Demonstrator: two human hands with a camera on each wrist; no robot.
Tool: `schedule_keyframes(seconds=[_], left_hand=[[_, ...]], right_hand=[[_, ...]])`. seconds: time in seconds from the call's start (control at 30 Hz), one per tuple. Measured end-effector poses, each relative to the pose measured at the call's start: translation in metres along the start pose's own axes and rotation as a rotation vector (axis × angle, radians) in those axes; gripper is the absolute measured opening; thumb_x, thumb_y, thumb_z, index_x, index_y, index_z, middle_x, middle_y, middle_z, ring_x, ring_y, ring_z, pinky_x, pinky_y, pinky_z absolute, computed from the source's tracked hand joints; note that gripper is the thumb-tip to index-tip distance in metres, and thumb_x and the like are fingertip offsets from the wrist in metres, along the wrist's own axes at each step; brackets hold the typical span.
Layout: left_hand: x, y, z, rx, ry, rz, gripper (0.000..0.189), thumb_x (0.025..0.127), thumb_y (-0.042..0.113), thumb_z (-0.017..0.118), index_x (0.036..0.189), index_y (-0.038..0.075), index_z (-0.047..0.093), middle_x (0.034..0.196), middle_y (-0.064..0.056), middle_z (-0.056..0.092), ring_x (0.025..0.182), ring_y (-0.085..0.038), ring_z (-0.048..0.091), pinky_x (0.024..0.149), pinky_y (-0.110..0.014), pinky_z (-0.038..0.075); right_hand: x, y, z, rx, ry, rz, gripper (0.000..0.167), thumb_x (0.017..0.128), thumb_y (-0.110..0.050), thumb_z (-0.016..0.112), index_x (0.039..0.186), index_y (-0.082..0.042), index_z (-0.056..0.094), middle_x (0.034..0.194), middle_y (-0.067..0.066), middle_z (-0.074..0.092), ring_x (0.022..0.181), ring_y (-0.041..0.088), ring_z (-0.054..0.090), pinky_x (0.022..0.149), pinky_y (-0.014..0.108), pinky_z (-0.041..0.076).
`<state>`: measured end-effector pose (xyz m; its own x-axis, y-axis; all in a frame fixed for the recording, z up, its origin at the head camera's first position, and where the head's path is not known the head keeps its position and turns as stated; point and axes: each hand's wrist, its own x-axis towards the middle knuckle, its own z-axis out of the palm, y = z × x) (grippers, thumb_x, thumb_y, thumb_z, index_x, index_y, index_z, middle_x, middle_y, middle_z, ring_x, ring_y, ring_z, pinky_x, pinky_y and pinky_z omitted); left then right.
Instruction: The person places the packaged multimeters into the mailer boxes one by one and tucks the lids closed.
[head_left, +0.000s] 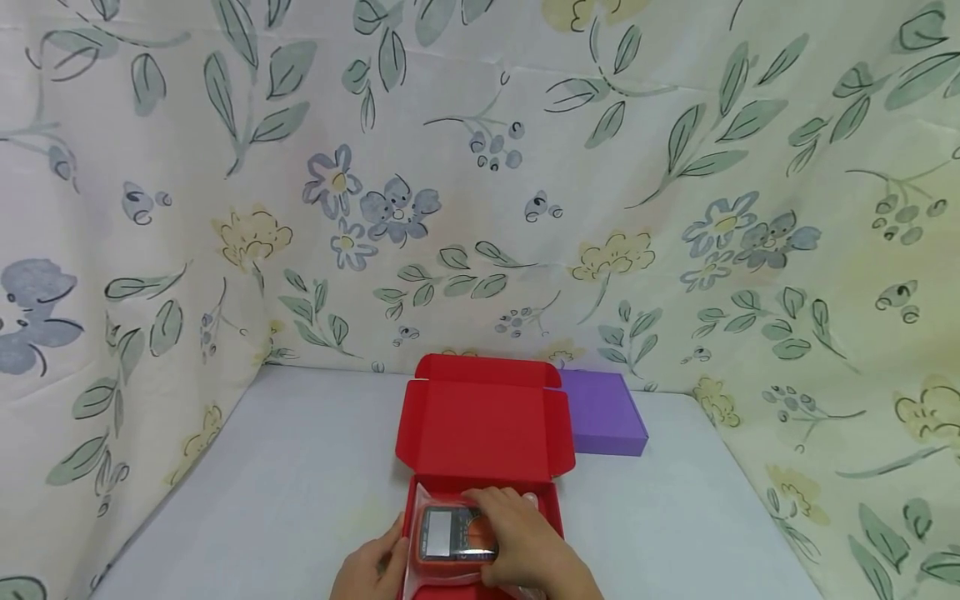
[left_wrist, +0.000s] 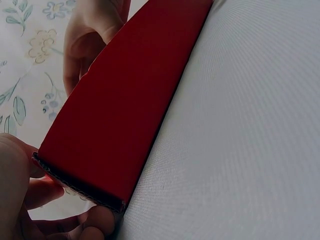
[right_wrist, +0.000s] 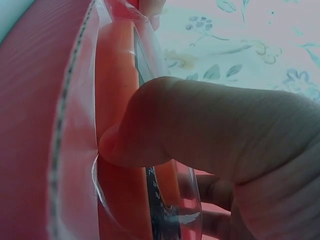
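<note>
An orange digital multimeter (head_left: 438, 533) with a dark face and a pale screen lies in a clear plastic bag (head_left: 420, 579) inside an open red cardboard box (head_left: 483, 429). My right hand (head_left: 525, 537) grips the multimeter through the bag from its right side. In the right wrist view the thumb (right_wrist: 145, 125) presses along its orange edge, with other fingers on the far side. My left hand (head_left: 371, 567) holds the box's left wall near the front corner. Its fingers (left_wrist: 100, 220) curl at that corner in the left wrist view.
The box's lid is raised and leans away, with side flaps spread. A closed purple box (head_left: 603, 412) stands behind it to the right. White cloth covers the table (head_left: 315, 450), and a flowered curtain (head_left: 465, 183) hangs around the back and sides.
</note>
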<state>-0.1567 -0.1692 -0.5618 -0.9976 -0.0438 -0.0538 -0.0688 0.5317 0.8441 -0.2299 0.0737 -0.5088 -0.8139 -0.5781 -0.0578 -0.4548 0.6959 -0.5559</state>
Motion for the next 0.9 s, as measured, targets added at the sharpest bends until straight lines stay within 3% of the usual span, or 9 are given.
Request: schedule_keyframes(seconds=[0.2, 0.33, 0.5, 0.73, 0.9], left_hand=[[-0.001, 0.001, 0.002, 0.002, 0.014, -0.024, 0.067, 0.101, 0.048, 0.061, 0.146, -0.001, 0.053, 0.121, -0.015, 0.072, 0.082, -0.010, 0.064, 0.075, -0.036, 0.061], [0.000, 0.003, 0.002, 0.008, 0.004, -0.061, 0.070, 0.101, 0.051, 0.059, 0.146, -0.001, 0.052, 0.126, -0.018, 0.069, 0.086, -0.012, 0.065, 0.078, -0.042, 0.061], [0.001, 0.003, 0.002, 0.034, 0.006, -0.069, 0.067, 0.102, 0.049, 0.059, 0.146, -0.001, 0.053, 0.127, -0.018, 0.069, 0.084, -0.012, 0.063, 0.078, -0.040, 0.061], [0.002, 0.003, 0.003, 0.046, 0.026, -0.053, 0.064, 0.102, 0.048, 0.057, 0.144, -0.001, 0.055, 0.132, -0.018, 0.066, 0.091, -0.014, 0.068, 0.082, -0.044, 0.060], [0.003, 0.003, 0.003, 0.045, -0.001, -0.063, 0.066, 0.103, 0.048, 0.057, 0.145, -0.002, 0.054, 0.132, -0.019, 0.066, 0.088, -0.013, 0.064, 0.079, -0.040, 0.061]], right_hand=[[0.000, 0.002, 0.002, 0.017, -0.002, -0.007, 0.101, 0.051, -0.020, 0.099, 0.142, -0.027, 0.055, 0.124, -0.015, 0.058, 0.111, 0.012, 0.050, 0.082, 0.036, 0.059], [0.001, 0.004, 0.005, 0.072, -0.016, 0.033, 0.103, 0.049, -0.021, 0.100, 0.141, -0.033, 0.055, 0.123, -0.017, 0.057, 0.112, 0.013, 0.050, 0.075, 0.037, 0.061], [0.001, 0.004, 0.005, 0.121, -0.041, 0.093, 0.102, 0.048, -0.024, 0.101, 0.138, -0.038, 0.056, 0.121, -0.018, 0.056, 0.112, 0.015, 0.050, 0.070, 0.042, 0.062], [0.000, 0.007, 0.005, 0.116, -0.065, 0.119, 0.101, 0.050, -0.025, 0.101, 0.137, -0.042, 0.054, 0.122, -0.020, 0.054, 0.113, 0.015, 0.049, 0.074, 0.043, 0.062], [-0.001, 0.011, 0.008, 0.040, -0.062, 0.096, 0.104, 0.052, -0.033, 0.100, 0.143, -0.042, 0.049, 0.127, -0.021, 0.052, 0.117, 0.013, 0.047, 0.093, 0.051, 0.055]])
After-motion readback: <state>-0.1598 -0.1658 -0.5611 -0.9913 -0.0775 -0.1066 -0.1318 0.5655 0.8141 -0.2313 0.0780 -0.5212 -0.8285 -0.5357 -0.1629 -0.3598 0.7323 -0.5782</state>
